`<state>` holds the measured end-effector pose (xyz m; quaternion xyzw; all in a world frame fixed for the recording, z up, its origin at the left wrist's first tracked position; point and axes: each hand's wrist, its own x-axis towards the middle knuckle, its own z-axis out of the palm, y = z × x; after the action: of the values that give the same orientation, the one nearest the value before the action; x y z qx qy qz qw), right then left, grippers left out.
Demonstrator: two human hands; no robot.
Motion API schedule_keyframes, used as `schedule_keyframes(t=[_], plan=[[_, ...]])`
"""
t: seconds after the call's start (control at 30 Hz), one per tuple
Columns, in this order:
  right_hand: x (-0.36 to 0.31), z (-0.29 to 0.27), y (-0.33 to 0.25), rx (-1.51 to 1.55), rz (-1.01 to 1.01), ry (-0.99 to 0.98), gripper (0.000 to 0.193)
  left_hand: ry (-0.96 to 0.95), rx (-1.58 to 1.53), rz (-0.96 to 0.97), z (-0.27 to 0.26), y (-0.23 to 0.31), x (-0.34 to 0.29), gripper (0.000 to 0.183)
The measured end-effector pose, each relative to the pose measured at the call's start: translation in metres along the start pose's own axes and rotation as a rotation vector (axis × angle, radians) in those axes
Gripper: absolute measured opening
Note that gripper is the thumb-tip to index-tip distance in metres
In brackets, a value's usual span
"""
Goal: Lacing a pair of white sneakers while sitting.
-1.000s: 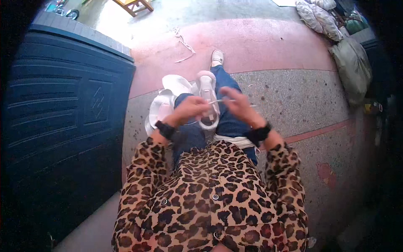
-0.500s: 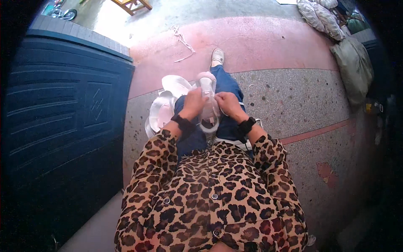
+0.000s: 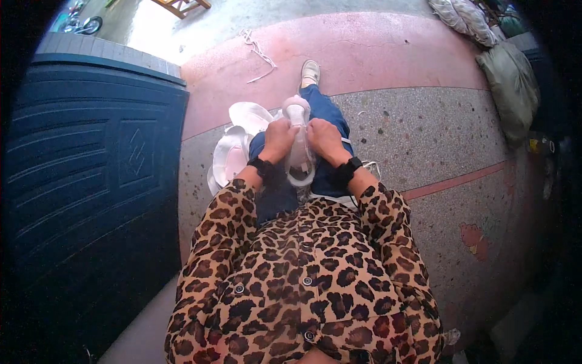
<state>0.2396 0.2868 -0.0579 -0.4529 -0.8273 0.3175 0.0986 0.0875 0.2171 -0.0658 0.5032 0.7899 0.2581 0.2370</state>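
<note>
Leopard-print sleeves (image 3: pixel 224 218) frame the lap, where the left hand (image 3: pixel 280 138) and the right hand (image 3: pixel 324 139) clamp either side of a pale, translucent shoe-shaped piece (image 3: pixel 298 142) resting on blue jeans (image 3: pixel 324 109). Beyond, white soles (image 3: pixel 233 151) lie on speckled floor (image 3: pixel 418 130).

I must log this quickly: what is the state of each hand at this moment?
Left hand: closed on the white shoe, gripping its left side.
Right hand: closed on the same white shoe, gripping its right side.
</note>
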Motion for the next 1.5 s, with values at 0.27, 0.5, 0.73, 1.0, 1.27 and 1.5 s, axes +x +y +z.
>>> schedule_keyframes(t=[0.27,0.5,0.73,1.0,1.27,1.5], plan=[[0.006,0.002,-0.001,-0.022,0.009,-0.019,0.025,-0.009,0.015,-0.005,0.002,0.0,0.002,0.029],[0.007,0.004,-0.001,-0.037,0.002,-0.012,0.025,-0.007,0.027,-0.009,0.005,-0.002,0.004,0.028],[0.007,0.002,-0.003,-0.048,-0.019,-0.012,0.022,-0.032,-0.035,-0.057,0.003,-0.001,0.004,0.029],[0.011,0.001,0.0,0.012,-0.057,-0.015,0.023,-0.021,-0.057,-0.053,0.004,-0.003,0.005,0.032],[0.012,-0.007,-0.005,-0.036,-0.102,-0.045,0.02,-0.038,-0.043,-0.034,-0.001,-0.002,0.005,0.031],[0.017,0.004,0.006,0.097,-0.187,0.026,0.016,-0.084,-0.2,0.0,-0.012,0.0,0.003,0.028]])
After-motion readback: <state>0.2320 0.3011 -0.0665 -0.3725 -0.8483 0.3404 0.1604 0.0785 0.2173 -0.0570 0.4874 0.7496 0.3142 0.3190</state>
